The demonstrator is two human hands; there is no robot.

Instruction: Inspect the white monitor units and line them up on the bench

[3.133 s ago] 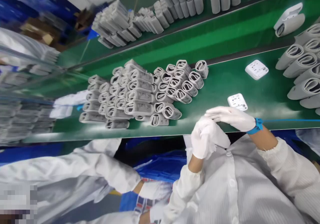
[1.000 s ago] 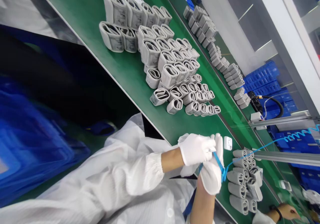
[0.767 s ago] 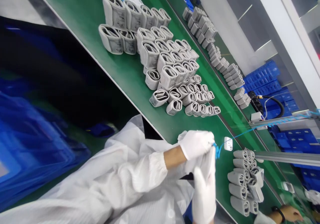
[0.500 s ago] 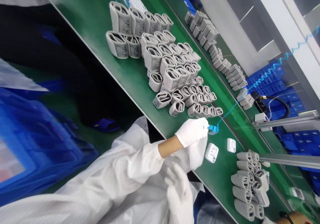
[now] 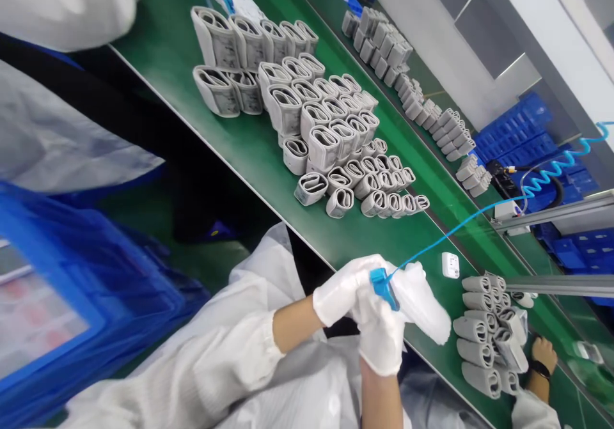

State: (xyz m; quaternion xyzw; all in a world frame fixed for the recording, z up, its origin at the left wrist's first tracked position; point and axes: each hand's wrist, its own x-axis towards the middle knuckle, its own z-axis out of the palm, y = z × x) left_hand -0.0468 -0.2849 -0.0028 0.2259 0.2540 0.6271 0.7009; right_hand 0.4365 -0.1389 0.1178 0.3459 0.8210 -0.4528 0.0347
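Observation:
A blue wrist strap (image 5: 382,286) on a thin blue coiled cord (image 5: 551,170) is between my two white-gloved hands. My left hand (image 5: 343,291) has its fingers closed at the strap's upper edge. From below, my right hand (image 5: 382,333) grips at the strap too, its fingers bent against it. A soft white bundle (image 5: 426,304) lies just right of the strap, over the bench edge; I cannot make out what it is or which hand bears it. Beyond it a small white plug adapter (image 5: 450,265) lies on the green bench (image 5: 225,160).
Rows of grey rolled sleeves (image 5: 326,144) cover the bench ahead to the left. Another stack (image 5: 480,346) stands at right, near a co-worker's hand (image 5: 544,352). Blue crates (image 5: 119,301) stand at lower left. A metal post (image 5: 556,284) crosses at right.
My right hand has risen from my lap to meet the left at the strap. The white bundle has moved right, and the second adapter is out of sight. A white sleeve has appeared at upper left.

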